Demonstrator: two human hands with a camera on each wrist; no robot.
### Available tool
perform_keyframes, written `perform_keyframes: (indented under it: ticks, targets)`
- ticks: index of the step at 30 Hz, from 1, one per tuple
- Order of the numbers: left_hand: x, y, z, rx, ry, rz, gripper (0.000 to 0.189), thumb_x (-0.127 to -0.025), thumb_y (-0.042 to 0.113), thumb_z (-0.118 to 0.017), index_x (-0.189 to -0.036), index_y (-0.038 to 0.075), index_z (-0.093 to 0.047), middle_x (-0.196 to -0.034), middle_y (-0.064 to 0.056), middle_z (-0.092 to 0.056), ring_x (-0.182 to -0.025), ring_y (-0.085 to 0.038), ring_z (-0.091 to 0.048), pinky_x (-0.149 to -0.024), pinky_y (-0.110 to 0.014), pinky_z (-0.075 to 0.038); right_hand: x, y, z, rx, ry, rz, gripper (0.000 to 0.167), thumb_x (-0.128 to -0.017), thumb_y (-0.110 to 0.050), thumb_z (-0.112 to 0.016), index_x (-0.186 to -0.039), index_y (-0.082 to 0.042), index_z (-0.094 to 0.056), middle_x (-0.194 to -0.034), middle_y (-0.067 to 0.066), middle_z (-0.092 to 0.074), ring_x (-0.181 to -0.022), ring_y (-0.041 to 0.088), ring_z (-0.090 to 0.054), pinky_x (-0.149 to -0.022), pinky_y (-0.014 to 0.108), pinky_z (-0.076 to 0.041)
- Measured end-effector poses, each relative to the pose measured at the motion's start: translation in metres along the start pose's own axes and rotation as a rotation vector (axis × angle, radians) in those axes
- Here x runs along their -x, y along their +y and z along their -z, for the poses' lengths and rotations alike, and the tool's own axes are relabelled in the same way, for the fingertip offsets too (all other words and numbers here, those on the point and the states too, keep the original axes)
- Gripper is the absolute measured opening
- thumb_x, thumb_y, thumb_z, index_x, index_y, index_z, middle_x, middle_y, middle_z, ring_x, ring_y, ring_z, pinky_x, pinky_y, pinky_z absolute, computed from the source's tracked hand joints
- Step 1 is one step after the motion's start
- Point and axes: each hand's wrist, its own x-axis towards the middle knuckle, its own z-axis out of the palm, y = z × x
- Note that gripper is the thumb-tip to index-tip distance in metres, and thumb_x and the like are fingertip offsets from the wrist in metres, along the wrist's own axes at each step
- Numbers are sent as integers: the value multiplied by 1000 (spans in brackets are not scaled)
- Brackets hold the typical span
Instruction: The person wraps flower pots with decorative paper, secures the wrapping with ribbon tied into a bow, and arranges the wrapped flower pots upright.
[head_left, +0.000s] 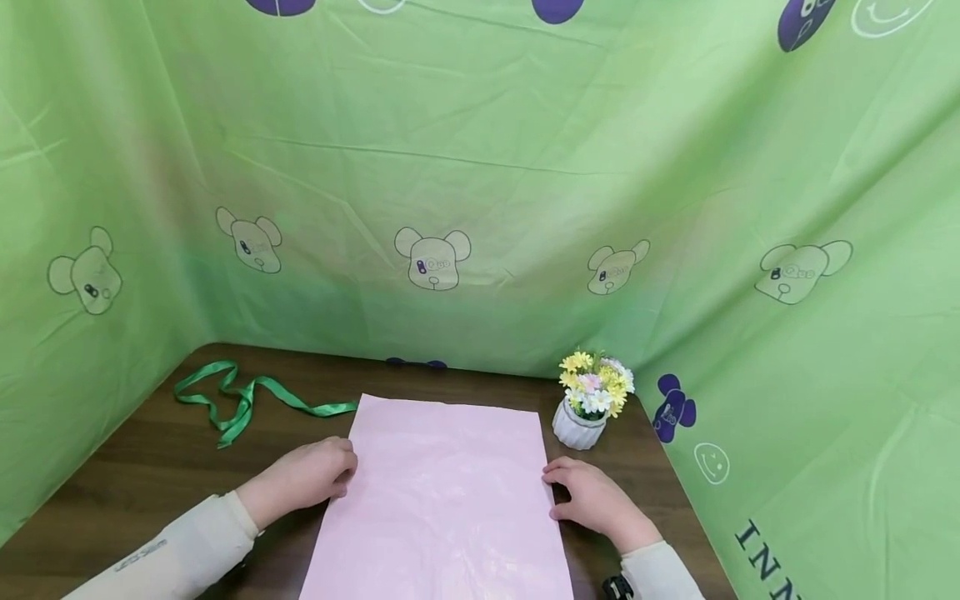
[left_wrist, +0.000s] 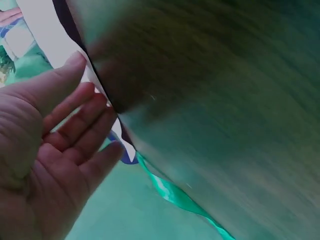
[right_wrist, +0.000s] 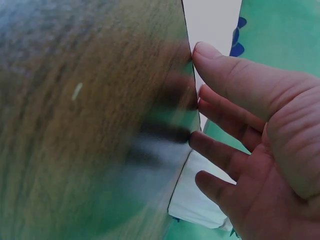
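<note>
A sheet of pink paper (head_left: 446,492) lies flat on the dark wooden table. At its left edge rests my left hand (head_left: 306,477), thumb and fingertips right at the border. In the left wrist view this hand (left_wrist: 60,130) has gently bent fingers, and the paper (left_wrist: 47,25) shows as a pale strip beyond the thumb. My right hand (head_left: 596,500) touches the opposite edge. The right wrist view shows that hand (right_wrist: 255,135) with fingers spread, thumb tip at the paper's edge (right_wrist: 212,30) and fingertips down against the tabletop.
A green ribbon (head_left: 243,404) lies loosely twisted at the back left, one end reaching the paper's corner. Behind my right hand stands a white ribbed pot (head_left: 577,427) of yellow, white and pink flowers (head_left: 596,383). Green printed cloth (head_left: 480,183) hangs around the table (head_left: 127,483).
</note>
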Motion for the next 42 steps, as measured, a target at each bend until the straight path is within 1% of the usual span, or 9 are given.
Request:
perform_keyframes:
  ticks: [5,9,13,17,20,25,33,39,42]
  targets:
    - [-1,6,5,-6,6,49,17,-80,12,-85,-78,16,-68,-78,7,-51,-71,-10,-44,-62,-27,-47,-1,-2,2,29,9,-6,45,-77,-20,-87,-117,-3,-74,-128,9,-66,-121,31,-61,-103,49,-48]
    - [-2,11,7,-33,30,35,19,-78,8,-85,-73,15,-68,-76,6,-50,-68,-10,-43,-60,-27,-45,0,-5,4,39,17,-12,44,-77,-19,-87,-116,-2,-74,-127,9,-67,-121,31,-61,-105,51,-46]
    - [-4,16,9,-73,30,41,22,-78,8,-86,-71,14,-65,-73,3,-50,-65,-12,-44,-58,-28,-46,2,-8,5,57,45,-21,43,-77,-17,-87,-115,-1,-74,-125,10,-68,-122,33,-61,-112,60,-38]
    - [-6,20,11,-90,1,94,23,-78,12,-88,-76,12,-65,-74,1,-50,-65,-13,-46,-59,-31,-49,3,-11,6,69,61,-35,43,-77,-17,-87,-115,-1,-75,-125,10,-69,-124,34,-60,-113,67,-31]
    - [-6,20,9,-75,2,123,21,-78,12,-88,-77,12,-66,-75,1,-51,-65,-14,-47,-61,-32,-50,3,-11,5,22,41,-49,44,-78,-15,-86,-118,2,-73,-128,12,-68,-125,35,-59,-114,65,-32]
    - [-1,19,4,-44,21,124,19,-79,7,-84,-74,13,-67,-73,2,-51,-64,-14,-47,-59,-32,-48,5,-7,-3,-86,-8,-86,48,-84,-15,-82,-127,2,-69,-135,11,-63,-127,33,-58,-108,54,-44]
    - [1,18,7,32,-41,111,18,-79,19,-87,-76,14,-70,-74,5,-48,-65,-13,-41,-60,-30,-42,14,-1,-14,-134,90,-155,48,-82,-21,-83,-125,-3,-72,-134,4,-65,-126,28,-60,-104,49,-49]
    - [1,19,6,-27,-36,92,25,-74,21,-91,-73,14,-67,-74,4,-47,-65,-13,-41,-60,-31,-44,12,7,-13,-150,117,-86,47,-83,-26,-83,-120,1,-73,-131,7,-67,-124,30,-62,-103,47,-49]
    - [1,22,4,-62,-12,83,30,-73,19,-92,-69,15,-62,-73,3,-47,-63,-12,-43,-58,-31,-47,13,13,-12,-197,144,-107,47,-84,-29,-83,-118,1,-73,-127,9,-68,-122,32,-62,-103,49,-49]
